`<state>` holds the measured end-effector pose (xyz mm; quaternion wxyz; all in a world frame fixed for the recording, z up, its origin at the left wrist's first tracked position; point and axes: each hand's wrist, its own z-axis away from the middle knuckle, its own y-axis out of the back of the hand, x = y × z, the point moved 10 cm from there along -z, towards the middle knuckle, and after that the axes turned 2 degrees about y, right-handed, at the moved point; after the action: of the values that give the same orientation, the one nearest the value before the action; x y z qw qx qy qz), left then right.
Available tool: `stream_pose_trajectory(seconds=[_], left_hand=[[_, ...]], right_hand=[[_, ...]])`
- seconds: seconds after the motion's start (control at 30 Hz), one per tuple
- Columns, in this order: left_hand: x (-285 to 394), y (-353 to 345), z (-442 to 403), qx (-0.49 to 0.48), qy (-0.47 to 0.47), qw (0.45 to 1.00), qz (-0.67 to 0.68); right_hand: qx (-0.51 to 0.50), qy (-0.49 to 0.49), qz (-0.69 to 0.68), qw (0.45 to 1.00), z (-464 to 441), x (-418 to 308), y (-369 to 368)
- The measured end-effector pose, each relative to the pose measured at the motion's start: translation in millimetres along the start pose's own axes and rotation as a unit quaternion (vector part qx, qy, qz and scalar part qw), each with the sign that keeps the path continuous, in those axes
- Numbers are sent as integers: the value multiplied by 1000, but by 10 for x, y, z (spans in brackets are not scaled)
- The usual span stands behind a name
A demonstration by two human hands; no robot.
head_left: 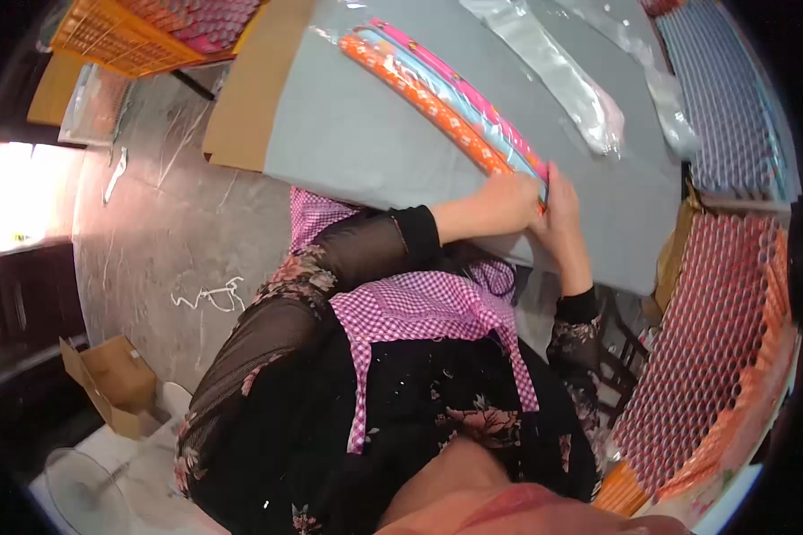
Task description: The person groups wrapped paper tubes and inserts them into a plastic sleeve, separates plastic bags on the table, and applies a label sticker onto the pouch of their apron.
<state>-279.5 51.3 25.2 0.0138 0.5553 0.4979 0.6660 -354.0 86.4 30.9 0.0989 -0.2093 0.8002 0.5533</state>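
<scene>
The left hand point(511, 201), a closed fist, and the right hand point(562, 209), fingers bent in beside it, grasp the near end of a slim bundle point(448, 102) in clear, crinkled plastic. The bundle slants up and leftward over the bench point(330, 143), its long strips side by side: orange with a white print, pale blue, and bright pink with small motifs. The bench has a smooth, matt grey surface; brown cardboard point(250, 107) lines its left edge. Farther right, a glossy, satiny white packet point(544, 67) lies flat in film. Sheer black floral sleeves point(281, 308) and a checked apron point(419, 303) front the near edge. At right, pinkish tubular ends point(696, 330) stack in a honeycomb texture; at upper left stands a latticed orange plastic basket point(120, 40).
</scene>
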Motion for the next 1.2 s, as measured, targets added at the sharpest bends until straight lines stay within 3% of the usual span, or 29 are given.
stream_pose_trajectory(seconds=[0.17,0.23,0.27,0.3,0.37,0.43,0.5,0.67,0.77,0.97,1.03,1.2], left_hand=[[-95,34,88,24,21,999,16],[-7,172,132,75,-29,997,9],[-4,166,139,65,-35,997,16],[-12,179,141,67,-30,997,7],[10,156,140,71,-27,997,-2],[16,188,150,79,-38,996,-9],[-20,109,142,60,-25,998,-25],[-1,56,147,88,-31,996,-7],[83,154,207,104,-69,992,1],[133,100,240,71,-35,995,-53],[179,25,285,6,-40,998,-41],[188,-7,364,10,-58,998,-20]], right_hand=[[-12,-146,-16,989,473,250,434],[94,-301,-292,903,871,541,503],[99,-336,-356,866,970,479,523],[104,-344,-351,864,1039,430,519],[124,-366,-492,780,1140,365,325],[117,-364,-515,767,1107,320,184],[144,-364,-611,688,1028,215,82],[102,-321,-608,719,943,96,28],[114,-337,-618,701,956,71,-2],[113,-360,-643,666,884,-54,-45],[122,-371,-653,649,860,-106,-95],[123,-356,-692,616,764,-187,-214]])
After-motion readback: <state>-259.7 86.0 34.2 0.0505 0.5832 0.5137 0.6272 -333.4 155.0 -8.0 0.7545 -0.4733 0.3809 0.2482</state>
